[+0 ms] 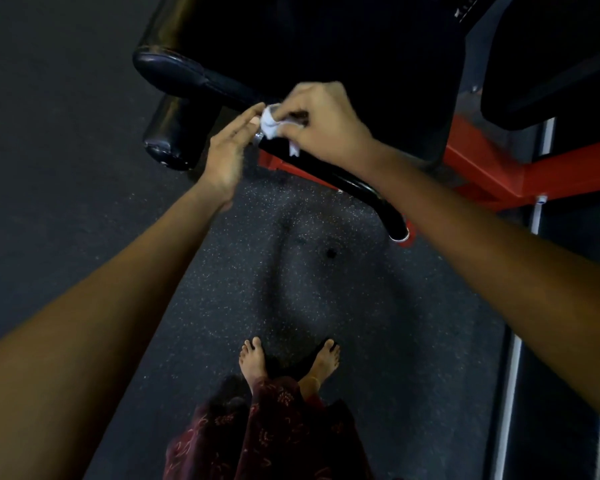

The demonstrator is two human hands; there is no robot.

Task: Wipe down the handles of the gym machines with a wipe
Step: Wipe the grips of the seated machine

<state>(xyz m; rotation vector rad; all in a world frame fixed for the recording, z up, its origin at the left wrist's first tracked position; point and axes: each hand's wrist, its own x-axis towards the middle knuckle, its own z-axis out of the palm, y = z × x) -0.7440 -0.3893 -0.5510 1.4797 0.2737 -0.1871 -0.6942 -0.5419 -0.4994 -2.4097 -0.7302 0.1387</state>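
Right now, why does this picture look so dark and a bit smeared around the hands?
Head view: the light is dim, so the pads and seat sink into black; glare streaks the handle; the left hand is motion-blurred beside the wipe, which the right hand pinches; the wide lens stretches both forearms towards the corners; a soft shadow falls on the speckled floor.

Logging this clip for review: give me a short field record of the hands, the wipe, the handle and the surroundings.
setting: gym machine with black pads, red frame, speckled floor
wipe: white, crumpled, on the handle
handle: black bar, chrome end
right hand: pinches the wipe against the bar
left hand: fingers straight, tips at the wipe
person: standing barefoot, facing the machine
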